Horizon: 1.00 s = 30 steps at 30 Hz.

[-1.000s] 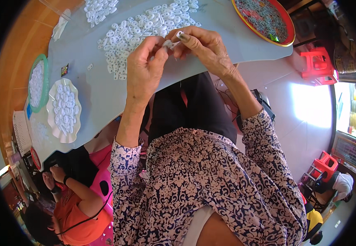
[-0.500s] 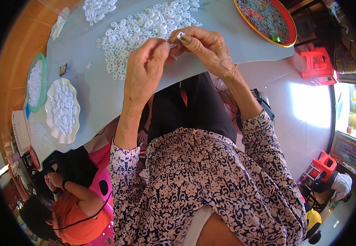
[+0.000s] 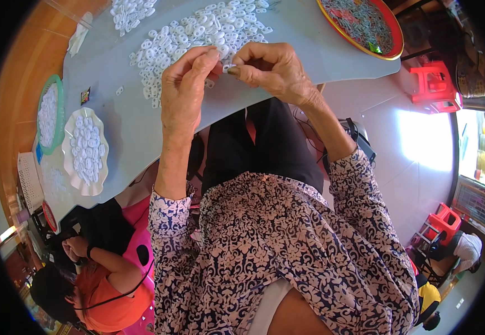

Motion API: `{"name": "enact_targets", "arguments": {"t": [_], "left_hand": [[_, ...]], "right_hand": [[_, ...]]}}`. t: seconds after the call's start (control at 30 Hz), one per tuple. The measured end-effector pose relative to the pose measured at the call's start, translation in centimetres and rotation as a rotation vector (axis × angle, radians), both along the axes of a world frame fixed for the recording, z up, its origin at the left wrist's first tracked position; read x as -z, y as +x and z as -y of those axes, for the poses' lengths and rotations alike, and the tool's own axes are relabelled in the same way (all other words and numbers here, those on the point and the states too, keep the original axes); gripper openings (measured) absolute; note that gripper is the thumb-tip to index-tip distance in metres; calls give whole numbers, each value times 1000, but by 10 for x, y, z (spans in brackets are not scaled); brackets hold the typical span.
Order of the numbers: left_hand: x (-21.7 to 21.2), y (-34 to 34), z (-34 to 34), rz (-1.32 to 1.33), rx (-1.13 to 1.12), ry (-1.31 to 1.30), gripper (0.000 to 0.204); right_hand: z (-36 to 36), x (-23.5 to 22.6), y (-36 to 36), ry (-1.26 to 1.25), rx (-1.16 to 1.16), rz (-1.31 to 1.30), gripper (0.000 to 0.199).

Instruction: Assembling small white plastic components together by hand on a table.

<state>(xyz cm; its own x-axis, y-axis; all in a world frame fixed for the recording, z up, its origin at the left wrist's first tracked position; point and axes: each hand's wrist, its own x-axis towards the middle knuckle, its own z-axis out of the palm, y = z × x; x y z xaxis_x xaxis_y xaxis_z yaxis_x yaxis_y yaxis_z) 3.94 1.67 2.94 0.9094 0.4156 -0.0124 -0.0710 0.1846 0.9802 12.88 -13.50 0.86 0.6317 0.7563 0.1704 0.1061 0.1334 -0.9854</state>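
Note:
My right hand [image 3: 279, 72] pinches a small white plastic piece with a hole [image 3: 227, 67] between thumb and forefinger, over the near edge of the grey table. Close by on the left, my left hand [image 3: 185, 84] is closed, its thumb pressed against the fingers; what lies in that pinch is too small to make out. The fingertips of the two hands are a short gap apart. Just beyond them spreads a loose pile of similar white oval pieces [image 3: 184, 36], partly hidden by my hands.
Left on the grey table [image 3: 131, 134] are a scalloped white dish [image 3: 104, 173] and a green basket [image 3: 59, 111], both with white pieces. A red round tray [image 3: 401, 42] of small grey parts stands far right. Red stools [image 3: 435, 84] stand on the floor; a person in orange [image 3: 111, 296] sits lower left.
My left hand has moved left and slightly nearer. The right hand has dropped a little toward me and now holds the white piece lower, with more space between the hands.

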Motion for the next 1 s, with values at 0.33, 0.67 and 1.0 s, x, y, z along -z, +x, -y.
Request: {"name": "enact_targets", "arguments": {"t": [0.33,0.67,1.0], "left_hand": [[-3,-2,-1,-25,56,149,21],[-7,0,-8,-23,153,415,27],[-11,0,-12,-17,203,422,26]], "right_hand": [[-2,1,2,-42,16,5,13],[-1,-4,3,-123,-48,84,17],[-1,-8,2,-154,-26,61,16]]}}
